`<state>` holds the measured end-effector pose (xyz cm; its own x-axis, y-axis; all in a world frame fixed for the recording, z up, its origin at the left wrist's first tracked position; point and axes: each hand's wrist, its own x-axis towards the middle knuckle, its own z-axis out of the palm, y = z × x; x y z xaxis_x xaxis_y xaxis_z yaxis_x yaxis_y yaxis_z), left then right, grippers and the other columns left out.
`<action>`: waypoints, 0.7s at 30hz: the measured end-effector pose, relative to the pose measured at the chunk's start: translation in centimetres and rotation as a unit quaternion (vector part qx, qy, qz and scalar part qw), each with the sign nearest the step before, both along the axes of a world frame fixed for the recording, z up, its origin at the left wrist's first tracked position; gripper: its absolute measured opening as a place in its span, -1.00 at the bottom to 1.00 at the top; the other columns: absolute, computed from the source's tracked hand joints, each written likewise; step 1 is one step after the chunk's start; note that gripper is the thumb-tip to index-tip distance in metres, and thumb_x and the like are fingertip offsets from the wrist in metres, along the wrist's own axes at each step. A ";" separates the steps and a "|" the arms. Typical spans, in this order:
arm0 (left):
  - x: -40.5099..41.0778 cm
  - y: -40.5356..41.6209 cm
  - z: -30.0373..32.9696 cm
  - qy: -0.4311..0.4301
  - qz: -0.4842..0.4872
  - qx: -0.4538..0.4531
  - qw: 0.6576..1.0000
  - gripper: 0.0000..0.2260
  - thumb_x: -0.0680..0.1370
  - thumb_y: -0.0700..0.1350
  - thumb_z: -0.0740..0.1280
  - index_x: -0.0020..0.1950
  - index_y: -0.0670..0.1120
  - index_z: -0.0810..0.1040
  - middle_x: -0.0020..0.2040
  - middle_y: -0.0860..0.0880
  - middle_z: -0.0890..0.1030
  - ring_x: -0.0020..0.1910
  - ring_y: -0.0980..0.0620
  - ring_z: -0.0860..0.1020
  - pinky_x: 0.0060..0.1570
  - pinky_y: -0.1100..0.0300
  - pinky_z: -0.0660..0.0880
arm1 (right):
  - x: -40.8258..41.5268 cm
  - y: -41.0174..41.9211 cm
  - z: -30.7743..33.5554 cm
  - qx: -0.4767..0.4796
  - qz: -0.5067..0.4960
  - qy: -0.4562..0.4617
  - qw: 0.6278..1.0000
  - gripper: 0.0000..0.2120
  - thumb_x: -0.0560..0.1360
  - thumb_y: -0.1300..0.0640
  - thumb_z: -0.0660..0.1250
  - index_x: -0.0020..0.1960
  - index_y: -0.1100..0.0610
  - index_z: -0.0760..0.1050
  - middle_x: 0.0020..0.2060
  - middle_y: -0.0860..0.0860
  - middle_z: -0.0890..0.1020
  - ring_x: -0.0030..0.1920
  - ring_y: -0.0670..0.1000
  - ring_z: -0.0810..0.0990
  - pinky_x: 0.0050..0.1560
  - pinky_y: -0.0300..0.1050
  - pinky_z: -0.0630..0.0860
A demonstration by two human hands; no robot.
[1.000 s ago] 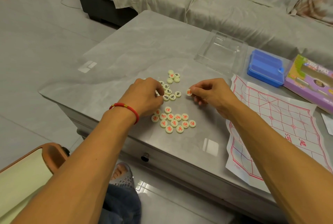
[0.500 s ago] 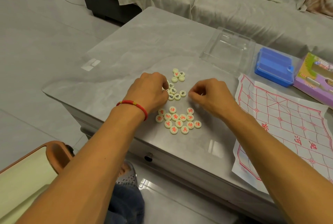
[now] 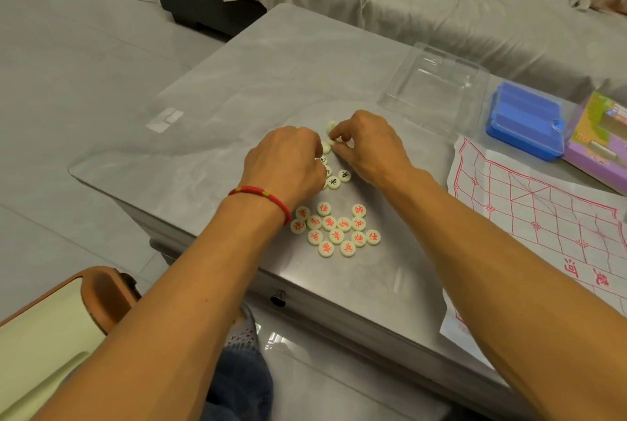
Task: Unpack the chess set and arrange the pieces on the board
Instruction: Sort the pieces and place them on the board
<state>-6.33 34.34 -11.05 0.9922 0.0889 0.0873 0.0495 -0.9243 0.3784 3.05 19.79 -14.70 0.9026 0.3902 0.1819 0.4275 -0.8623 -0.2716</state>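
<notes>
Round cream chess pieces lie on the grey table point(image 3: 237, 88). A cluster of red-lettered pieces point(image 3: 336, 231) sits near the front edge. Black-lettered pieces point(image 3: 334, 182) lie just beyond it, between my hands. My left hand point(image 3: 288, 159), with a red bracelet, is curled over the black-lettered pieces and hides its own fingertips. My right hand point(image 3: 368, 146) pinches a cream piece point(image 3: 334, 139) among the farthest pieces, with another piece point(image 3: 330, 124) just above its index finger. The paper board point(image 3: 543, 217), with a red grid, lies unfolded at the right, with no pieces on it.
A clear plastic lid point(image 3: 434, 91) lies behind my right hand. A blue plastic tray point(image 3: 522, 118) and a purple box point(image 3: 597, 139) stand at the far right. A covered sofa point(image 3: 441, 7) runs behind the table. A chair point(image 3: 68, 329) is at my lower left.
My right hand set a red-lettered piece down by the red cluster, then moved away to the farthest pieces. My left hand shifted slightly farther over the black-lettered pieces.
</notes>
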 end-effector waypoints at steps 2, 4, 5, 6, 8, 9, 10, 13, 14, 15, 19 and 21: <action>0.0 -0.2 0.0 0.005 -0.002 -0.002 1.000 -0.73 0.54 -0.07 0.29 0.22 0.02 0.61 0.08 -0.05 0.62 0.06 -0.11 0.56 -0.10 0.08 0.47 | -0.4 -0.3 0.3 0.013 -0.010 0.009 1.000 -0.81 0.51 -0.04 0.39 0.09 -0.03 0.63 -0.02 -0.03 0.54 -0.03 0.03 0.53 -0.05 0.01 0.54; -0.1 -0.3 0.1 0.011 0.000 -0.005 1.000 -0.74 0.55 -0.07 0.30 0.22 0.01 0.60 0.07 -0.05 0.62 0.05 -0.10 0.56 -0.12 0.09 0.47 | -0.9 -1.1 1.1 0.037 -0.015 0.013 0.999 -0.81 0.49 -0.03 0.42 0.07 -0.02 0.60 -0.05 -0.05 0.54 -0.06 -0.01 0.52 -0.08 -0.05 0.53; -0.1 -0.3 0.1 0.012 0.000 -0.007 1.000 -0.74 0.55 -0.07 0.30 0.22 0.01 0.60 0.07 -0.04 0.63 0.05 -0.10 0.56 -0.11 0.09 0.48 | -1.4 -1.6 1.6 0.044 -0.014 0.021 0.999 -0.81 0.48 -0.01 0.44 0.06 -0.01 0.58 -0.07 -0.06 0.55 -0.08 -0.02 0.52 -0.08 -0.06 0.53; -0.2 -0.3 0.1 0.012 -0.001 -0.008 1.000 -0.74 0.55 -0.07 0.30 0.22 0.01 0.60 0.08 -0.04 0.63 0.06 -0.10 0.56 -0.10 0.08 0.49 | -1.9 -2.3 2.2 0.043 -0.011 0.038 0.998 -0.81 0.47 0.02 0.45 0.05 0.00 0.56 -0.09 -0.06 0.57 -0.11 -0.03 0.53 -0.08 -0.06 0.55; -0.3 -0.3 0.1 0.016 -0.005 -0.012 1.000 -0.74 0.55 -0.07 0.30 0.23 0.01 0.60 0.08 -0.04 0.63 0.06 -0.10 0.57 -0.08 0.07 0.51 | -3.0 -4.1 3.3 0.011 0.000 0.092 0.996 -0.81 0.46 0.05 0.47 0.03 0.01 0.55 -0.13 -0.07 0.60 -0.14 -0.04 0.57 -0.06 -0.05 0.60; -0.3 -0.2 0.0 0.020 -0.007 -0.015 1.000 -0.74 0.55 -0.08 0.30 0.23 0.01 0.60 0.08 -0.04 0.64 0.06 -0.10 0.57 -0.09 0.08 0.51 | -3.7 -5.0 3.7 -0.013 0.003 0.127 0.992 -0.82 0.47 0.04 0.48 0.03 0.01 0.55 -0.13 -0.07 0.61 -0.14 -0.05 0.57 -0.05 -0.08 0.60; -0.3 -0.1 0.0 0.024 -0.007 -0.020 1.000 -0.73 0.54 -0.10 0.30 0.22 0.00 0.61 0.07 -0.05 0.64 0.05 -0.10 0.58 -0.10 0.09 0.50 | -4.3 -5.8 3.9 -0.032 0.004 0.165 0.986 -0.82 0.48 0.04 0.48 0.03 0.00 0.55 -0.11 -0.06 0.61 -0.13 -0.05 0.57 -0.05 -0.12 0.59; -0.4 0.2 -0.1 0.033 -0.002 -0.035 0.999 -0.72 0.53 -0.15 0.30 0.21 0.00 0.61 0.07 -0.07 0.65 0.04 -0.11 0.59 -0.10 0.11 0.50 | -6.2 -7.2 4.0 -0.041 0.013 0.245 0.969 -0.84 0.49 0.03 0.47 0.02 -0.04 0.53 -0.09 -0.07 0.59 -0.11 -0.05 0.57 -0.12 -0.29 0.50; -0.5 0.3 0.0 0.035 0.001 -0.039 0.999 -0.71 0.52 -0.17 0.30 0.21 -0.01 0.62 0.08 -0.08 0.65 0.04 -0.11 0.59 -0.08 0.09 0.51 | -6.7 -7.4 4.0 -0.035 0.017 0.264 0.964 -0.83 0.49 0.03 0.47 0.02 -0.05 0.53 -0.09 -0.08 0.59 -0.10 -0.04 0.57 -0.14 -0.32 0.49; -0.6 0.5 0.0 0.038 0.004 -0.042 0.998 -0.70 0.52 -0.19 0.30 0.21 -0.01 0.62 0.08 -0.08 0.64 0.05 -0.12 0.59 -0.06 0.07 0.52 | -7.0 -7.4 4.1 -0.033 0.022 0.283 0.958 -0.81 0.48 0.04 0.48 0.04 -0.05 0.53 -0.09 -0.09 0.58 -0.09 -0.03 0.58 -0.14 -0.34 0.49; -0.9 0.7 -0.3 0.039 0.011 -0.042 0.998 -0.70 0.51 -0.20 0.30 0.21 0.01 0.62 0.08 -0.09 0.64 0.04 -0.14 0.59 0.02 0.02 0.56 | -6.9 -7.4 5.1 -0.018 0.039 0.323 0.945 -0.83 0.49 0.03 0.47 0.07 -0.03 0.58 -0.10 -0.08 0.64 -0.16 -0.04 0.66 -0.09 -0.26 0.59; -0.8 0.6 -0.4 0.035 0.012 -0.037 0.999 -0.70 0.51 -0.19 0.30 0.21 0.01 0.62 0.08 -0.08 0.64 0.03 -0.14 0.59 0.01 0.01 0.57 | -6.0 -6.8 5.0 0.002 0.030 0.249 0.968 -0.86 0.51 0.02 0.45 0.06 -0.02 0.62 -0.10 -0.07 0.66 -0.20 -0.08 0.65 -0.10 -0.23 0.60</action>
